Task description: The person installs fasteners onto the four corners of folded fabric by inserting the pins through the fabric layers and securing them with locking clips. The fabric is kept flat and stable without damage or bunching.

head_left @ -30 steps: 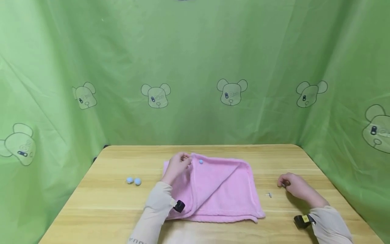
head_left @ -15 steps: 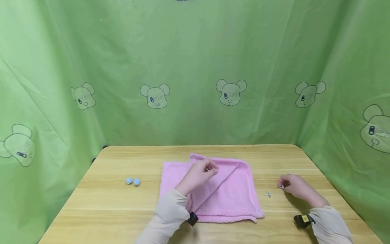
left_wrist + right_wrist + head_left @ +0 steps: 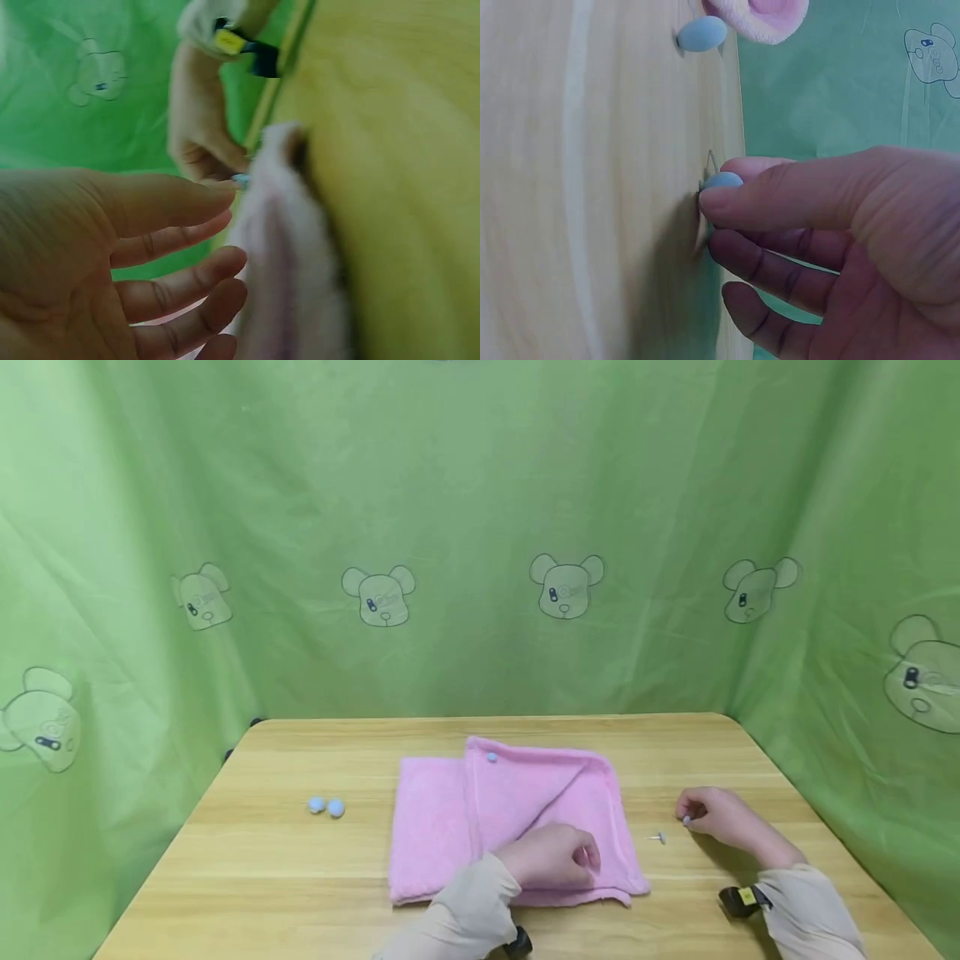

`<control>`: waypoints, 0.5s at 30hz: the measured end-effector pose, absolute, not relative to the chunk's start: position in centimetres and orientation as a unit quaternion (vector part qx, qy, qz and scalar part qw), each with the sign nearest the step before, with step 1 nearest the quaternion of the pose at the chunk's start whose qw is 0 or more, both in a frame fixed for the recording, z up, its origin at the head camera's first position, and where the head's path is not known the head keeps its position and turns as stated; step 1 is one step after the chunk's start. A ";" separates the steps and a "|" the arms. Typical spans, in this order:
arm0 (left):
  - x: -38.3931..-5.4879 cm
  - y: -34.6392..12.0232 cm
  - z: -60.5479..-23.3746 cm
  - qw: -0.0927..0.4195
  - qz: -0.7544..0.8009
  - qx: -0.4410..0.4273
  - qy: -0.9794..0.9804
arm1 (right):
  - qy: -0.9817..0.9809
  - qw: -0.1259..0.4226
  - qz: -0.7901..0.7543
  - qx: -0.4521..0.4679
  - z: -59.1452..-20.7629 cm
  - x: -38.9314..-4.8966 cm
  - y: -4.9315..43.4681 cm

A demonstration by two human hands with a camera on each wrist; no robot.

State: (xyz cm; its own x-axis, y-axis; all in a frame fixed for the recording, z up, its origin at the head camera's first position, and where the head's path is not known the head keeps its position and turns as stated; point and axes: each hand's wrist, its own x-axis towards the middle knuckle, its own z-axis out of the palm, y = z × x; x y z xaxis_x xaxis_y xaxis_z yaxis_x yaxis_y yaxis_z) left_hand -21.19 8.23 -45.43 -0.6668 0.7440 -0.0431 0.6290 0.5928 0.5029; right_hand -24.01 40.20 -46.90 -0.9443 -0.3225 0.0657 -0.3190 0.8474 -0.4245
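Note:
A folded pink towel (image 3: 431, 827) lies on the wooden table, its top layer turned back diagonally. My left hand (image 3: 553, 855) hovers over its front right part with fingers loosely bent. In the left wrist view, nothing shows between those fingers, and the towel's edge (image 3: 281, 225) is close by. To the right of the towel, my right hand (image 3: 723, 818) pinches a blue-headed pin (image 3: 726, 180) between thumb and finger, low over the table. Another blue-headed pin (image 3: 661, 837) lies between that hand and the towel. A small blue head (image 3: 492, 757) sits on the towel's far left corner.
Two blue round pieces (image 3: 336, 808) lie side by side on the table (image 3: 247, 860), left of the towel. A green curtain (image 3: 480, 668) with mouse-head prints hangs behind the table and along both sides.
My left hand has left the towel's far corner and moved right and nearer, over its front right part. My right hand has stayed nearly in place; the pin in its fingers has turned.

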 end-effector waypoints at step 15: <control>-19.9 10.1 -46.9 0.082 0.155 0.302 0.937 | 0.961 -0.005 -0.218 -0.169 -47.3 -24.3 40.0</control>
State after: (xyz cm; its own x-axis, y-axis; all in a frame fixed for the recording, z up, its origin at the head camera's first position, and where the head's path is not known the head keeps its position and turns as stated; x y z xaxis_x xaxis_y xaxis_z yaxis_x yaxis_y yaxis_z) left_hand -19.89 10.09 -46.88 -0.8036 0.5921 -0.0606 0.5411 0.7691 0.3402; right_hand -24.27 39.96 -47.27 -0.9430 -0.3222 0.0828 -0.3264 0.8480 -0.4175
